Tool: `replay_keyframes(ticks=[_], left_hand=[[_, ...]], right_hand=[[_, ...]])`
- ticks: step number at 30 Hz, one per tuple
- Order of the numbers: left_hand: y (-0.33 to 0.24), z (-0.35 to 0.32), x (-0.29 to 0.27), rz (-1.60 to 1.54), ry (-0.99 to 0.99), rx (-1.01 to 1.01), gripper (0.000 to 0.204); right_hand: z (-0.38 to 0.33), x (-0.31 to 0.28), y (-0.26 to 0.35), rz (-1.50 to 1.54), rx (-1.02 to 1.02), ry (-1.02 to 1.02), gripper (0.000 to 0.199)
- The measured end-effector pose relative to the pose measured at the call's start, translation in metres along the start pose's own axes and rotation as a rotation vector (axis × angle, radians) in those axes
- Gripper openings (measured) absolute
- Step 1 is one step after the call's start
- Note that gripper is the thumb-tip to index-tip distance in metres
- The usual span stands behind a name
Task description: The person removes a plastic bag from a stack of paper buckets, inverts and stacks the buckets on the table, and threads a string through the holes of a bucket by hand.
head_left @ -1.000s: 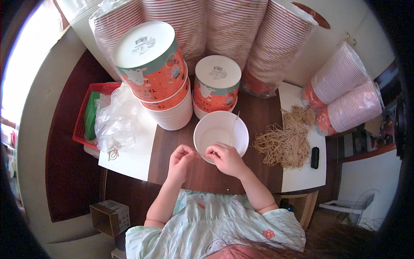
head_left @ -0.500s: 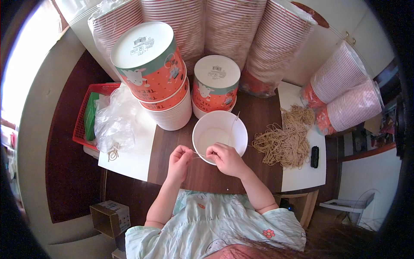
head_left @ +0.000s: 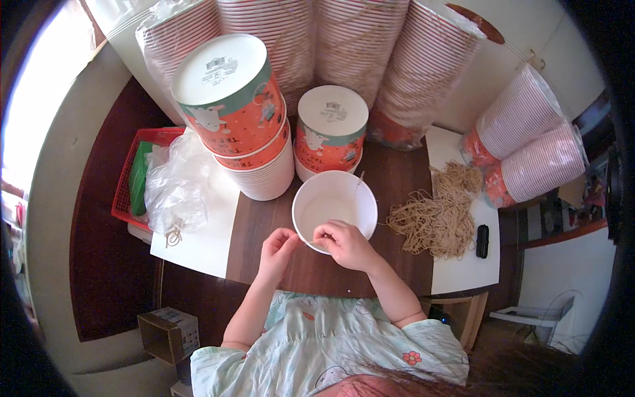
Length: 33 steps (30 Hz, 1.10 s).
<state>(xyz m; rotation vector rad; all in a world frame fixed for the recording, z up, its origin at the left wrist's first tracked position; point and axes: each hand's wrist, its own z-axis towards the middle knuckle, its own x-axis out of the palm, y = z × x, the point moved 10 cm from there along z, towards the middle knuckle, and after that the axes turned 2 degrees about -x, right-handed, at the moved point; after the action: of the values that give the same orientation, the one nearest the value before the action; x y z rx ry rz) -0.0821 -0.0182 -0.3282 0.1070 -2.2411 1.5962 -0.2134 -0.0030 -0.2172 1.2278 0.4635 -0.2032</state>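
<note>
A paper bucket point(head_left: 329, 194), white inside, stands mouth up on the table in front of me. A thin beige cord point(head_left: 360, 177) hangs at its far right rim. My left hand point(head_left: 278, 249) is just outside the near left rim, thumb and forefinger pinched together on the cord, of which little shows there. My right hand point(head_left: 348, 246) reaches over the near rim, its fingertips closed on the cord just inside the bucket wall. The bucket's near outer wall is partly hidden by the hands.
Behind stand an upside-down orange printed bucket point(head_left: 329, 142) and a taller bucket stack point(head_left: 248, 116). Wrapped stacks point(head_left: 430, 59) line the back. Loose beige cord point(head_left: 433, 221) and a black object point(head_left: 483, 241) lie right. A red basket point(head_left: 124, 185) and clear plastic bags point(head_left: 175, 188) sit left.
The bucket has shifted slightly to the left. My left hand has moved a little right, closer to the rim, and the short cord stretch between my hands now barely shows.
</note>
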Motion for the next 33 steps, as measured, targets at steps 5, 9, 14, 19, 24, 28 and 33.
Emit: replay_keyframes(ticks=[5,9,14,19,24,28,33], left_hand=[[-0.095,-0.035,0.028,0.730,-0.069,0.662,0.025],[-0.116,-0.042,0.061,0.890,0.063,0.807,0.021],[-0.117,-0.040,0.066,0.927,0.092,0.794,0.017],[-0.113,-0.039,0.069,1.075,0.090,0.806,0.016],[-0.095,-0.033,0.054,1.000,0.131,0.703,0.016],[-0.086,-0.026,0.054,0.997,0.173,0.690,0.016],[-0.083,-0.023,0.054,0.964,0.203,0.676,0.017]], right_hand=[[0.008,-0.007,0.014,-0.021,-0.031,-0.008,0.005],[0.014,-0.007,0.022,0.015,-0.063,0.001,0.007],[0.015,-0.004,0.015,0.089,0.025,0.025,0.011],[0.012,-0.013,0.000,0.478,0.136,-0.080,0.014],[0.016,-0.032,0.008,0.791,0.059,-0.093,0.020],[0.015,-0.032,0.013,0.856,0.039,-0.042,0.019],[0.014,-0.031,0.019,0.790,-0.022,0.013,0.017]])
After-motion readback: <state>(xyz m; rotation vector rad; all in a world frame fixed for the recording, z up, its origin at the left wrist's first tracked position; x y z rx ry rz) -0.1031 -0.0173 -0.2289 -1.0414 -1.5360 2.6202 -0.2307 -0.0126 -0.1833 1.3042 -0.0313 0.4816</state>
